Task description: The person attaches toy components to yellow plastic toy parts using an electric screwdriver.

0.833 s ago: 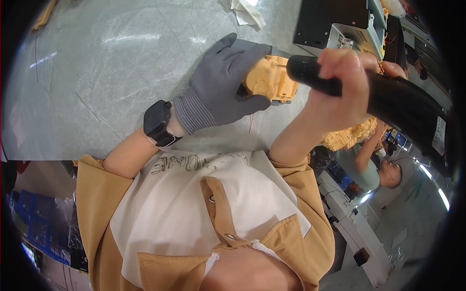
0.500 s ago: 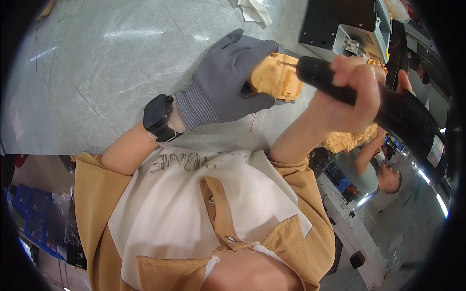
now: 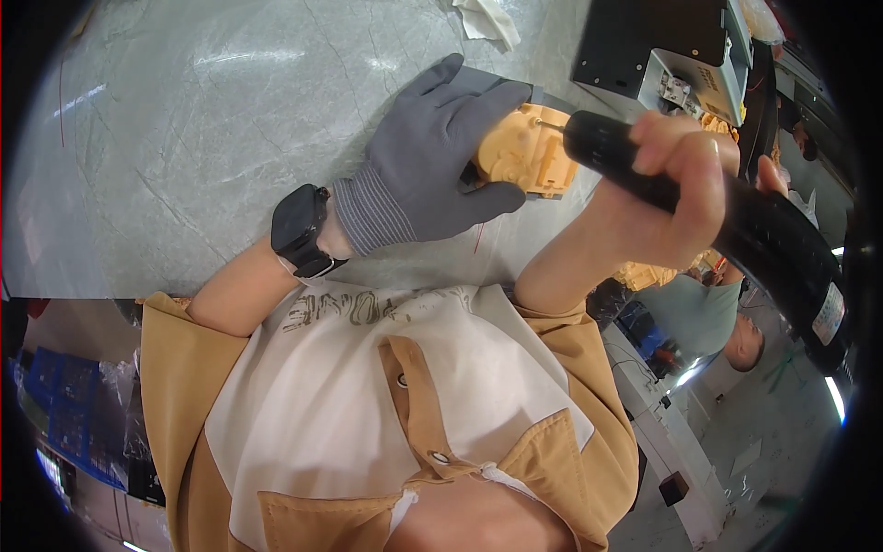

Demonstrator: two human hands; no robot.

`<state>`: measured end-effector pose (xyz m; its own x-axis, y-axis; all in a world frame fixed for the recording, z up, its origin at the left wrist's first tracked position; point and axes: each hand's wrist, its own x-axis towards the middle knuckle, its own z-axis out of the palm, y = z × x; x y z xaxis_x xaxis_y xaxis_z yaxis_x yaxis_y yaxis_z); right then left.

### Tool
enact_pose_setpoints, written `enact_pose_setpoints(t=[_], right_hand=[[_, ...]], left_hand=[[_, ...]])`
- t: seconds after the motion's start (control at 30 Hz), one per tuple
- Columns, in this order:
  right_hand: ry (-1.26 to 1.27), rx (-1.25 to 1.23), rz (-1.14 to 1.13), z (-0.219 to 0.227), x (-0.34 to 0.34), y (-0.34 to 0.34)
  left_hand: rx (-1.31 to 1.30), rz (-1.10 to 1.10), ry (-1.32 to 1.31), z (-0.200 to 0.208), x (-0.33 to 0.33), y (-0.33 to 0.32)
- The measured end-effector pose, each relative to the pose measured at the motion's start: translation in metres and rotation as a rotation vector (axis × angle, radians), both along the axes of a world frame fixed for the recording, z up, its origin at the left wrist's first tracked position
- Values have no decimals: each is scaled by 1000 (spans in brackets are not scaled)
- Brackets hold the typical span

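My left hand [image 3: 430, 156], in a grey knit glove, is closed around the left side of a yellow-orange plastic housing [image 3: 526, 152], with fingers over its far side and thumb on its near side. The housing rests in a flat grey block [image 3: 486, 81], partly covered by the glove. My bare right hand [image 3: 688, 189] wraps round a black electric screwdriver [image 3: 602, 145], held slanting from the right. Its thin bit reaches the top of the housing near the far edge. Any screw under the tip is too small to make out.
A black metal box-shaped device [image 3: 635, 46] stands at the far right, near a crumpled white cloth [image 3: 487, 22]. More yellow-orange parts [image 3: 644, 274] lie to the right behind my forearm. Another person [image 3: 704, 317] sits further right. Blue crates [image 3: 69, 405] are at the lower left.
Both hands keep their grip, and the bit stays at about the same spot on the housing. The screwdriver has shifted very slightly down in the picture.
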<state>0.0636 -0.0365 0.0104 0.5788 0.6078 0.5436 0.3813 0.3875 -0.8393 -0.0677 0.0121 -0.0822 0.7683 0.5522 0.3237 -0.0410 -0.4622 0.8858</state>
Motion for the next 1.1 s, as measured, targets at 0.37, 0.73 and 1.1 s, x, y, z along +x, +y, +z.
enact_pose_setpoints(t=[0.37, 0.73, 1.1], right_hand=[[-15, 114, 65, -10, 6, 1], [41, -17, 16, -5, 5, 1], [-25, -22, -14, -5, 16, -3]], left_hand=[[-29, -7, -26, -1, 1, 0], [8, 8, -15, 0, 0, 1], [36, -19, -15, 0, 4, 0]])
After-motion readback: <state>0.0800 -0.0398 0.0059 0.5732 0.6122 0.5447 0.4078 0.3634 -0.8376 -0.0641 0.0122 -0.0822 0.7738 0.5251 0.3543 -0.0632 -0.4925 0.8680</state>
